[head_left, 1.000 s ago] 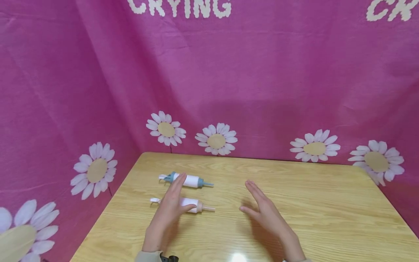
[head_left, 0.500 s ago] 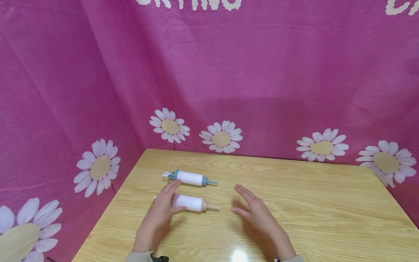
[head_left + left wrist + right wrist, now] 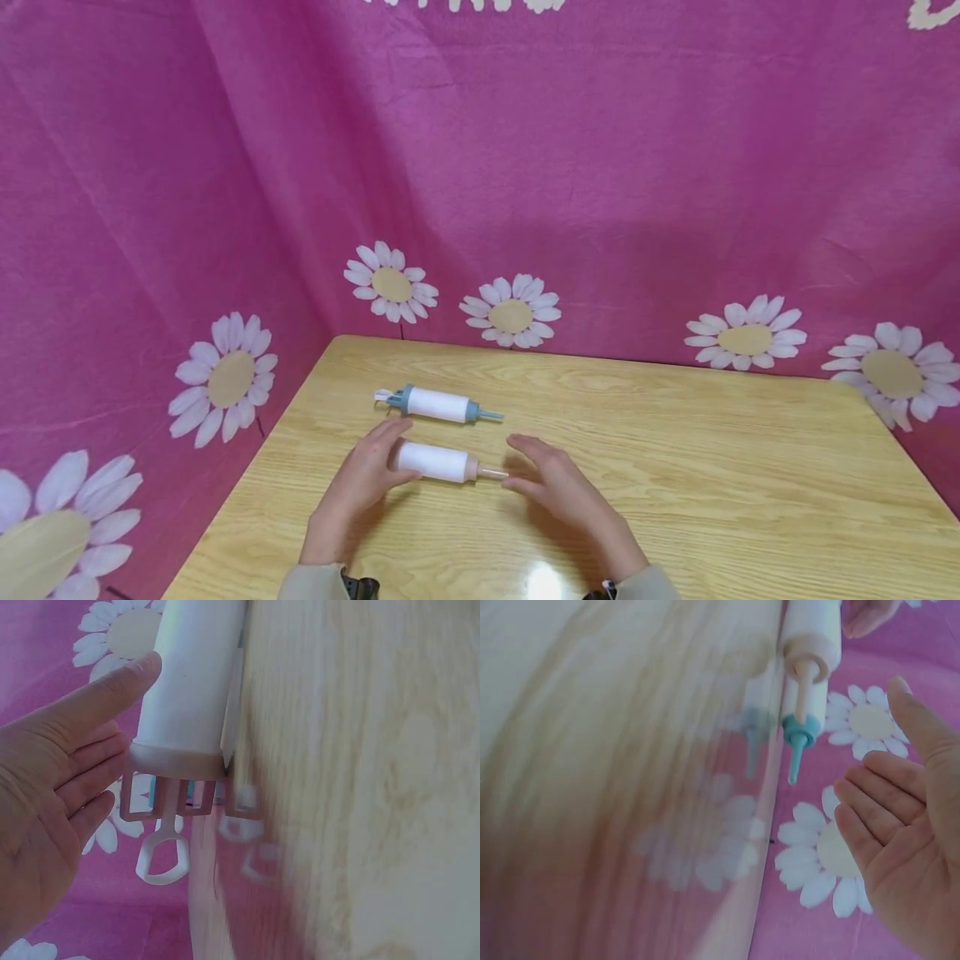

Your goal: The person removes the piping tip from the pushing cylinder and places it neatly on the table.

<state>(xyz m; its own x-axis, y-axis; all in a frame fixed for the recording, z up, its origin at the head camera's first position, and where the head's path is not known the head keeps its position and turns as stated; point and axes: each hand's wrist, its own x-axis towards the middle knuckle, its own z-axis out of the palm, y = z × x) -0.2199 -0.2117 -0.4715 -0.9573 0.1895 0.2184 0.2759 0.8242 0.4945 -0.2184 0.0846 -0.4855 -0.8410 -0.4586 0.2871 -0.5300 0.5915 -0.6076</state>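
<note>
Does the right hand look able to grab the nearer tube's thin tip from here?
Probably yes: the right hand holds nothing and sits close to the thin tip of the nearer tube, with nothing showing in between. The blue-ended tube lies farther back, apparently out of the way.

table [image 3: 712, 467]: glossy wood-grain | near syringe [image 3: 435, 462]: smooth, plastic-looking | backdrop [image 3: 600, 150]: matt, creased cloth

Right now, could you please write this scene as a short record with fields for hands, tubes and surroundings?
left hand: fingers straight, at the beige-ended tube's back end; contact unclear
right hand: fingers straight, near the same tube's thin tip
blue-ended tube: lies beyond the beige-ended one, untouched
table: light wood grain
cloth: pink, with white daisies
</note>
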